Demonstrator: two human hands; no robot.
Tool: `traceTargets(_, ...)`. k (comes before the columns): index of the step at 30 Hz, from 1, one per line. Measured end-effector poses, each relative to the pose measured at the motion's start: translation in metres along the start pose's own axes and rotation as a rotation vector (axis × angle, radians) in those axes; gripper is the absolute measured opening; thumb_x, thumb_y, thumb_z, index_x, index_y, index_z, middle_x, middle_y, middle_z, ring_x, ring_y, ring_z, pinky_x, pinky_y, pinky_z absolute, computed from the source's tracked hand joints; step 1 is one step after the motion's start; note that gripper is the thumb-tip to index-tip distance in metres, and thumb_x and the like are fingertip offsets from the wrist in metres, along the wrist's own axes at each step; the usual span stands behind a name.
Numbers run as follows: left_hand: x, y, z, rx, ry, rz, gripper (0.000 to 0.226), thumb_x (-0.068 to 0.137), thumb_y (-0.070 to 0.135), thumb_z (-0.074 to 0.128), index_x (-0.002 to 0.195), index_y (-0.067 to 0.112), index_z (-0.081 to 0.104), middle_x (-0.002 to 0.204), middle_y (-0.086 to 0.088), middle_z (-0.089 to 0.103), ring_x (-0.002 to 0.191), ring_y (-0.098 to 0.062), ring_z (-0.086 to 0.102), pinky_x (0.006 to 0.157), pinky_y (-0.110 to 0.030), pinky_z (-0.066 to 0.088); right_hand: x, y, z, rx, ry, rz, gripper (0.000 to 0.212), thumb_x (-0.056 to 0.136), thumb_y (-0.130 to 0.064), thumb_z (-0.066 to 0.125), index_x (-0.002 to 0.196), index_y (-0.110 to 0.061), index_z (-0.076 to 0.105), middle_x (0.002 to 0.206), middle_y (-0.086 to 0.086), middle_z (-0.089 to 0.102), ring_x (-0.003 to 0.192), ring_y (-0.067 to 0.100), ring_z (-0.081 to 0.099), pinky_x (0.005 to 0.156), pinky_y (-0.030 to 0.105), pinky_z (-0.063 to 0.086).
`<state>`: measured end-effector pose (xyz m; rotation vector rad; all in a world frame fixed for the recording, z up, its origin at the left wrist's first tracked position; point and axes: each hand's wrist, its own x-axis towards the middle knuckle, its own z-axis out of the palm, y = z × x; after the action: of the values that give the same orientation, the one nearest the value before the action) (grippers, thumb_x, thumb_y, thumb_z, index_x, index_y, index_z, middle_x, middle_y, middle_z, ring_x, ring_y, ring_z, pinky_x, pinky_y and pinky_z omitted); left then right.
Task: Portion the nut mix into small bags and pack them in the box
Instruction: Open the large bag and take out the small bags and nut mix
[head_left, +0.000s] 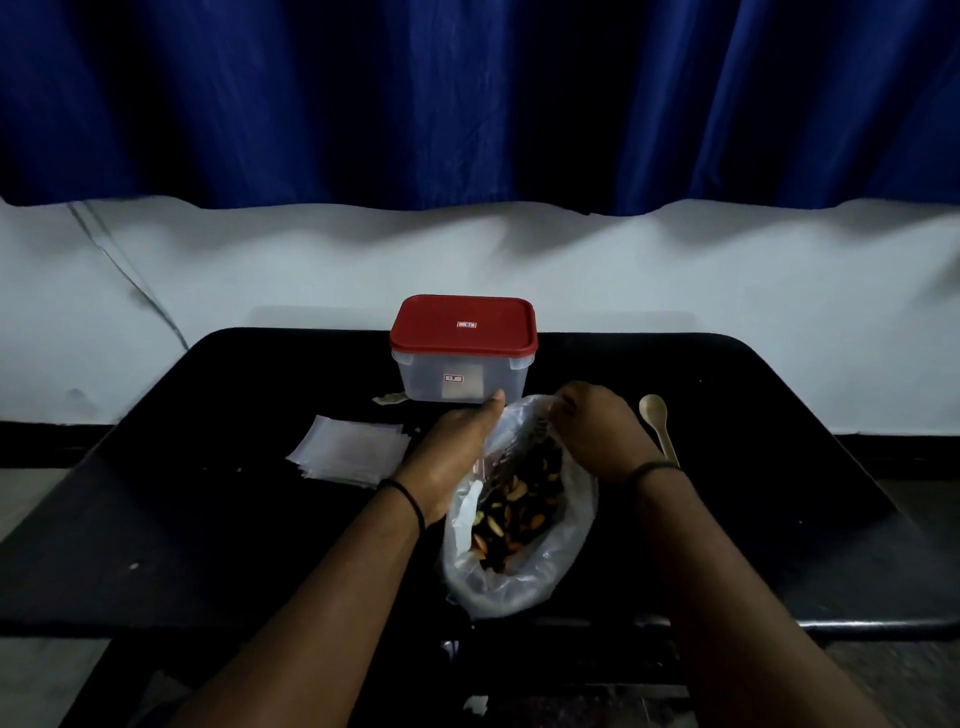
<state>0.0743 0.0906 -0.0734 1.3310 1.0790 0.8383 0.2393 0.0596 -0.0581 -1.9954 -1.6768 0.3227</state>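
Note:
A large clear plastic bag (519, 582) of nut mix (519, 512) lies on the black table (208, 519) near its front edge. My left hand (452, 452) grips the left side of the bag's mouth, thumb pointing up. My right hand (602, 431) pinches the right side of the mouth with curled fingers. Behind the bag stands a clear plastic box (462, 382) with a red lid (464, 323) closed on it. A stack of small empty bags (350, 449) lies flat to the left of my left hand.
A pale wooden spoon (660, 426) lies on the table just right of my right hand. A small scrap of paper (389, 399) sits left of the box. A white wall and blue curtain rise behind the table.

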Motion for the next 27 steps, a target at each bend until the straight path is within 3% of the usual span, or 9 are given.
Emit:
traceTargets(3, 0.002, 0.001, -0.006, 0.288, 0.066, 0.02, 0.06, 0.087, 0.066, 0.051, 0.081, 0.007, 0.06, 0.076, -0.008, 0.064, 0.077, -0.023, 0.062, 0.076, -0.038, 0.048, -0.001, 0.006, -0.007, -0.051, 0.087, 0.118, 0.025, 0.097, -0.023, 0.051, 0.097, -0.003, 0.066, 0.104, 0.017, 0.069, 0.102, 0.036, 0.063, 0.072, 0.03, 0.039)
traceTargets(5, 0.0, 0.006, -0.016, 0.521, 0.088, 0.005, 0.06, 0.087, 0.071, 0.046, 0.07, 0.013, 0.05, 0.059, 0.0, 0.05, 0.06, -0.021, 0.052, 0.064, -0.034, 0.045, -0.001, 0.011, -0.01, -0.063, 0.148, 0.212, 0.026, 0.096, -0.024, 0.051, 0.1, -0.002, 0.066, 0.107, 0.02, 0.069, 0.107, 0.038, 0.062, 0.082, 0.033, 0.044)
traceTargets(7, -0.008, 0.017, -0.029, 0.655, -0.018, -0.127, 0.065, 0.083, 0.078, 0.042, 0.085, 0.016, 0.058, 0.067, 0.001, 0.055, 0.06, -0.018, 0.055, 0.058, -0.028, 0.045, -0.001, 0.017, -0.014, -0.036, 0.213, 0.295, 0.029, 0.094, -0.024, 0.051, 0.103, 0.0, 0.065, 0.108, 0.023, 0.068, 0.108, 0.041, 0.061, 0.089, 0.037, 0.045)
traceTargets(10, -0.024, 0.031, -0.04, 0.718, -0.274, -0.423, 0.078, 0.074, 0.084, 0.047, 0.107, 0.015, 0.062, 0.086, -0.006, 0.064, 0.065, -0.015, 0.063, 0.054, -0.023, 0.05, 0.0, 0.023, -0.016, 0.032, 0.253, 0.401, 0.034, 0.094, -0.029, 0.052, 0.105, 0.001, 0.065, 0.11, 0.025, 0.067, 0.109, 0.042, 0.061, 0.085, 0.036, 0.047)
traceTargets(12, -0.028, 0.03, -0.039, 0.75, -0.333, -0.464, 0.075, 0.078, 0.076, 0.055, 0.112, 0.01, 0.063, 0.088, -0.012, 0.067, 0.065, -0.016, 0.066, 0.054, -0.026, 0.054, -0.001, 0.023, -0.017, 0.059, 0.248, 0.425, 0.036, 0.095, -0.032, 0.053, 0.103, 0.001, 0.065, 0.109, 0.024, 0.067, 0.108, 0.04, 0.062, 0.083, 0.034, 0.047)
traceTargets(17, -0.026, 0.016, -0.021, 0.662, -0.108, -0.286, 0.036, 0.093, 0.042, 0.062, 0.084, 0.007, 0.061, 0.075, -0.014, 0.071, 0.063, -0.027, 0.069, 0.065, -0.039, 0.059, -0.005, 0.019, -0.021, 0.058, 0.221, 0.399, 0.035, 0.091, -0.036, 0.059, 0.095, -0.002, 0.068, 0.102, 0.02, 0.07, 0.103, 0.038, 0.064, 0.072, 0.029, 0.038)
traceTargets(21, -0.021, 0.008, -0.01, 0.574, 0.059, -0.223, 0.035, 0.094, 0.037, 0.058, 0.093, 0.004, 0.066, 0.088, -0.018, 0.072, 0.077, -0.035, 0.072, 0.065, -0.049, 0.062, -0.008, 0.011, -0.023, 0.015, 0.172, 0.369, 0.033, 0.085, -0.038, 0.064, 0.091, -0.006, 0.071, 0.096, 0.015, 0.071, 0.1, 0.036, 0.064, 0.078, 0.031, 0.046)
traceTargets(24, -0.016, 0.001, 0.002, 0.604, 0.261, -0.127, 0.042, 0.096, 0.04, 0.052, 0.098, 0.001, 0.066, 0.098, -0.021, 0.07, 0.09, -0.038, 0.068, 0.077, -0.049, 0.058, -0.009, 0.005, -0.022, -0.032, 0.107, 0.344, 0.032, 0.086, -0.04, 0.063, 0.087, -0.009, 0.07, 0.091, 0.011, 0.072, 0.097, 0.033, 0.065, 0.089, 0.031, 0.046)
traceTargets(27, -0.012, -0.008, 0.015, 0.411, 0.414, -0.133, 0.037, 0.096, 0.031, 0.053, 0.1, -0.004, 0.065, 0.102, -0.023, 0.07, 0.097, -0.039, 0.065, 0.085, -0.045, 0.054, -0.008, -0.002, -0.018, -0.094, 0.027, 0.29, 0.029, 0.088, -0.039, 0.062, 0.075, -0.013, 0.06, 0.093, 0.009, 0.071, 0.096, 0.029, 0.066, 0.063, 0.025, 0.037)
